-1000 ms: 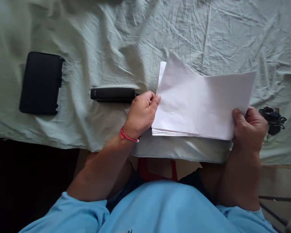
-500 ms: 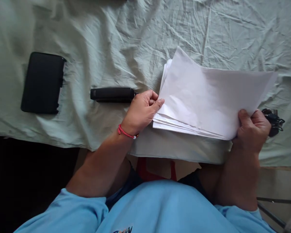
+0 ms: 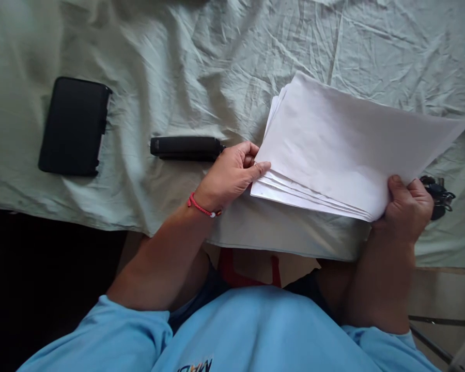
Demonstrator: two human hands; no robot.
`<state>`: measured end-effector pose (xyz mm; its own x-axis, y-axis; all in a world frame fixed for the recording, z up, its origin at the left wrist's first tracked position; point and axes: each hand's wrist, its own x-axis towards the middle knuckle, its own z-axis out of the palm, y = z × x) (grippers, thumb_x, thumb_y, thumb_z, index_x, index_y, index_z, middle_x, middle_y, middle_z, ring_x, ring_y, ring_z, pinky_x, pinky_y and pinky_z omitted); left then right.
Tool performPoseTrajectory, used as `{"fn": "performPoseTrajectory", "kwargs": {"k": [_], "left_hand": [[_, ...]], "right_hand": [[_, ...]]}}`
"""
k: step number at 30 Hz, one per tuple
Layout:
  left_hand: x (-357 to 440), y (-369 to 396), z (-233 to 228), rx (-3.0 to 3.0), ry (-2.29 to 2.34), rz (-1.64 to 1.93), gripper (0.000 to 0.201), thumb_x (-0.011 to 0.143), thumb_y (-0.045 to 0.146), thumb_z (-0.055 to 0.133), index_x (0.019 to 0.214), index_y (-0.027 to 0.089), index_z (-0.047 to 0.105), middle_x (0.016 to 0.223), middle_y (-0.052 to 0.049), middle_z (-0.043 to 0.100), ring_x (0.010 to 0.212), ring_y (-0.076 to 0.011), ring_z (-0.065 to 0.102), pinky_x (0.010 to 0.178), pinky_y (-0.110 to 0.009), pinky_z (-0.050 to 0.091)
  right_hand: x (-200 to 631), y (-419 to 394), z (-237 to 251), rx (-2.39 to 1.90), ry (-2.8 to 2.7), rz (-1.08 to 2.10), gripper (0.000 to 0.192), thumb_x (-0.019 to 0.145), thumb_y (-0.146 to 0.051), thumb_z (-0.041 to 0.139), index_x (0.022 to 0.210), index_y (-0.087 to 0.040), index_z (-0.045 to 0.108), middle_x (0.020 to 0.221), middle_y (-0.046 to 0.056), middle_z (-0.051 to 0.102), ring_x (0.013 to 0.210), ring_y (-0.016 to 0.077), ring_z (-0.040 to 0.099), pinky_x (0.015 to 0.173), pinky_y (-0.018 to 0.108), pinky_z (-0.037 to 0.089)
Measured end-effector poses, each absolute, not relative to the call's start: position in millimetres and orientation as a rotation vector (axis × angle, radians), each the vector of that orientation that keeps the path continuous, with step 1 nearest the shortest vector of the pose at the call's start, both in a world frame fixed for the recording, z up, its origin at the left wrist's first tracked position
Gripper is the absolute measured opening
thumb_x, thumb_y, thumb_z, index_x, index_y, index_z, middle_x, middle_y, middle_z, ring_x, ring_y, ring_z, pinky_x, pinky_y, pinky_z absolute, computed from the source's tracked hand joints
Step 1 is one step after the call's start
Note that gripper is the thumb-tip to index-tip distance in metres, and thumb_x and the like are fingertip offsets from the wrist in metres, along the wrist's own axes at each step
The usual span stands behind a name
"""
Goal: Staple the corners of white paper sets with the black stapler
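The left hand (image 3: pixel 232 173) pinches the left edge of white sheets (image 3: pixel 341 139) (blank on top, lower edges stepped) over the green cloth (image 3: pixel 201 72), and the right hand (image 3: pixel 408 206) grips their lower right part, the sheets fanned wider and farther right than a second ago.

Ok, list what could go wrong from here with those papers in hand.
The paper sheets are fanned unevenly at the left edge, so some might slip out of line. The left hand is close to the black oblong object and might bump it. The right hand is beside the keys and could nudge them.
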<state>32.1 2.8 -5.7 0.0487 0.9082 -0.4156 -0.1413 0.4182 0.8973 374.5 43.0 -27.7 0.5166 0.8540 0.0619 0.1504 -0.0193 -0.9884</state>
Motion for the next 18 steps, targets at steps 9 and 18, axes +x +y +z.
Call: {"fn": "performPoseTrajectory", "kwargs": {"k": [9, 18], "left_hand": [[27.4, 2.4, -4.6, 0.837, 1.289, 0.869, 0.015, 0.085, 0.023, 0.078, 0.085, 0.018, 0.064, 0.074, 0.001, 0.061, 0.061, -0.0103, 0.052, 0.055, -0.023, 0.040], [30.8, 5.4, -1.4, 0.849, 1.363, 0.835, 0.026, 0.102, 0.023, 0.062, 0.077, 0.021, 0.057, 0.062, 0.004, 0.049, 0.046, -0.0092, 0.042, 0.042, -0.023, 0.035]], "right_hand": [[373.2, 43.2, -27.8, -1.494, -0.904, 0.720, 0.030, 0.063, -0.032, 0.085, 0.087, -0.015, 0.079, 0.088, 0.000, 0.074, 0.085, 0.0106, 0.068, 0.093, 0.026, 0.060], [372.9, 42.9, -25.0, -1.466, -0.891, 0.735, 0.030, 0.064, -0.033, 0.086, 0.088, -0.016, 0.079, 0.089, 0.001, 0.073, 0.093, 0.0131, 0.069, 0.102, 0.030, 0.060]]}}
